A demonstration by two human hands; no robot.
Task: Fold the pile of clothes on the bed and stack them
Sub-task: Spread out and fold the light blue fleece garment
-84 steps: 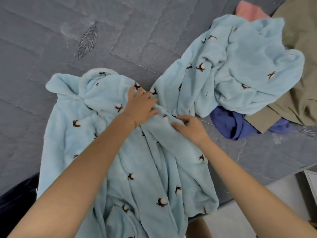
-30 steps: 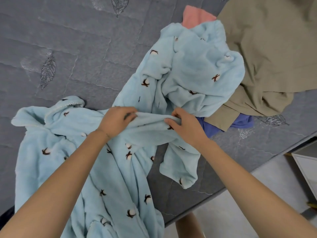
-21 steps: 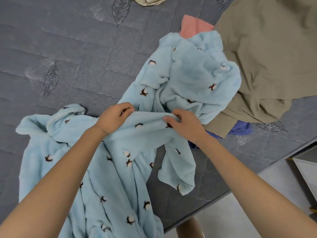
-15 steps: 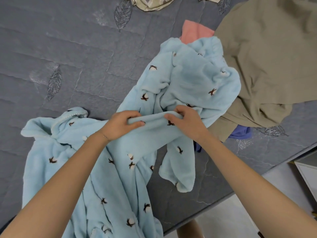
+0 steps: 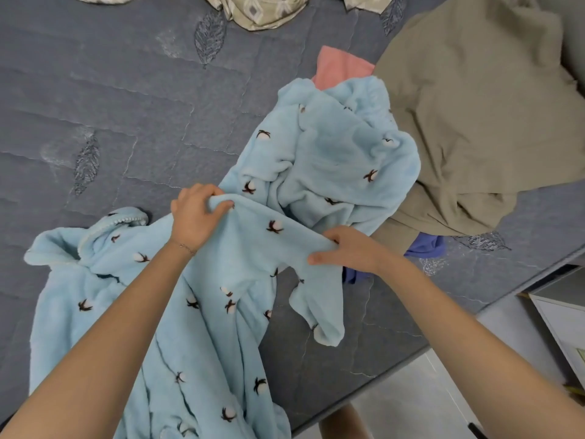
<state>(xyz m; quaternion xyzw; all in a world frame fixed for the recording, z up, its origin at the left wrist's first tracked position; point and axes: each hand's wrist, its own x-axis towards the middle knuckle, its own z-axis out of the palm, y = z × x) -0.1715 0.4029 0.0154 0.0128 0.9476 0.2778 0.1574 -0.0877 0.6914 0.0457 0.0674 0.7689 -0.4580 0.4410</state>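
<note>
Now both hands are on the pale blue fleece pyjama top (image 5: 215, 327) with the cotton-flower print, spread on the grey quilted bed (image 5: 126, 106). The left hand (image 5: 194, 218) curls its fingers (image 5: 218, 208) over the sleeve's upper edge. The right hand (image 5: 351, 251) pinches that sleeve nearer the dangling cuff. A crumpled khaki garment (image 5: 474, 122) lies just beyond.

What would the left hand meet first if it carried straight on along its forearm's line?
Probably the bunched blue fleece just beyond the left hand. The line skirts that heap's left edge, so possibly the grey bed cover instead.
</note>
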